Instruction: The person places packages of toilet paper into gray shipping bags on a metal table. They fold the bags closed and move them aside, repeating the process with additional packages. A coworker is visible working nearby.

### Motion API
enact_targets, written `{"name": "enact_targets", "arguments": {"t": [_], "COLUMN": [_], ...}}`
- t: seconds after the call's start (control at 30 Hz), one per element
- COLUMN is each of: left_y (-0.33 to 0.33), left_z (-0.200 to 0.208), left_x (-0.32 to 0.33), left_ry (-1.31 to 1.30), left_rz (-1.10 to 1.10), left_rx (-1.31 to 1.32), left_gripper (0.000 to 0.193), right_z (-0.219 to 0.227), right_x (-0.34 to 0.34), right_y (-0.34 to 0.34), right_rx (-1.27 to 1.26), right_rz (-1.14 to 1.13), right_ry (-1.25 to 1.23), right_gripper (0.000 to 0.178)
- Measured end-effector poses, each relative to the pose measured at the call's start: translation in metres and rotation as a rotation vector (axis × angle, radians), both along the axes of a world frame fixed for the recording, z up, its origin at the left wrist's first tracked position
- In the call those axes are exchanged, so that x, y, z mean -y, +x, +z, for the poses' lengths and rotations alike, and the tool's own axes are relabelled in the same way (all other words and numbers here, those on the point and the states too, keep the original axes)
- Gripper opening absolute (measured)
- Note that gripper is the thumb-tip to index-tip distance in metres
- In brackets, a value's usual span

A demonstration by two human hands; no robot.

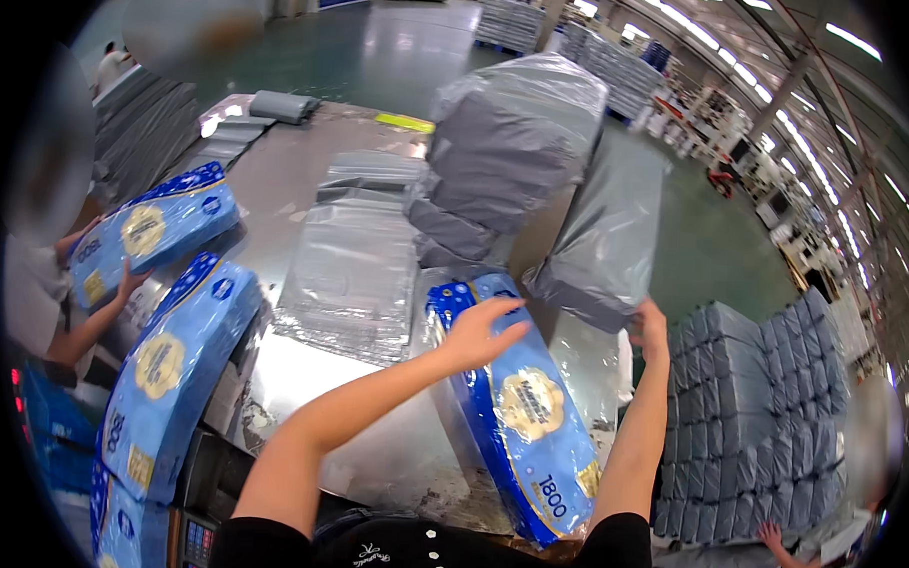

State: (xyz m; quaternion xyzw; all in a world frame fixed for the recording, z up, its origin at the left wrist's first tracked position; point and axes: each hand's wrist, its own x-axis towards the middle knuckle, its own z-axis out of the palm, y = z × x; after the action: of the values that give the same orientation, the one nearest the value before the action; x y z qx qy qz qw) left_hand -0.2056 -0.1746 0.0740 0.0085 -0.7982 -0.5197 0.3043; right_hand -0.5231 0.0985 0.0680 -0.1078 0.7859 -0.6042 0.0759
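A blue plastic-wrapped pack of paper tissue (545,417) with a cream emblem lies slanted on the metal table in front of me. Over its far end is my left hand (483,335), thumb and fingers spread; whether it touches the wrapping I cannot tell. My right hand (653,333) has its fingers curled at the near corner of a grey plastic bag (612,229), which stretches away to the far right. Flat grey bags (350,260) lie stacked left of the pack. Just beyond the pack rises a pile of grey plastic bundles (499,155) under clear film.
At the left, a co-worker's hands (129,278) hold another blue pack (146,228). More blue packs (176,374) stand in a row nearer me. Several grey wrapped bundles (750,425) are stacked at the right, with another person's hand (771,535) beside them. A keypad device (198,543) sits low left.
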Motion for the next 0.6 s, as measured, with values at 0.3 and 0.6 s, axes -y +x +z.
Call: {"name": "enact_targets", "arguments": {"t": [0.3,0.6], "left_y": [0.473,0.549], "left_z": [-0.121,-0.105], "left_x": [0.329,0.311], "left_ry": [-0.554,-0.330], "left_rz": [1.396,1.156], "left_rx": [0.436,1.150], "left_gripper": [0.039,0.061], "right_z": [-0.164,-0.245], "right_x": [0.250,0.453], "right_y": [0.332,0.631], "right_rx": [-0.253,0.840], "right_rz": [0.886,0.964], "right_ry": [0.201,-0.182], "right_gripper": [0.021,0.103]}}
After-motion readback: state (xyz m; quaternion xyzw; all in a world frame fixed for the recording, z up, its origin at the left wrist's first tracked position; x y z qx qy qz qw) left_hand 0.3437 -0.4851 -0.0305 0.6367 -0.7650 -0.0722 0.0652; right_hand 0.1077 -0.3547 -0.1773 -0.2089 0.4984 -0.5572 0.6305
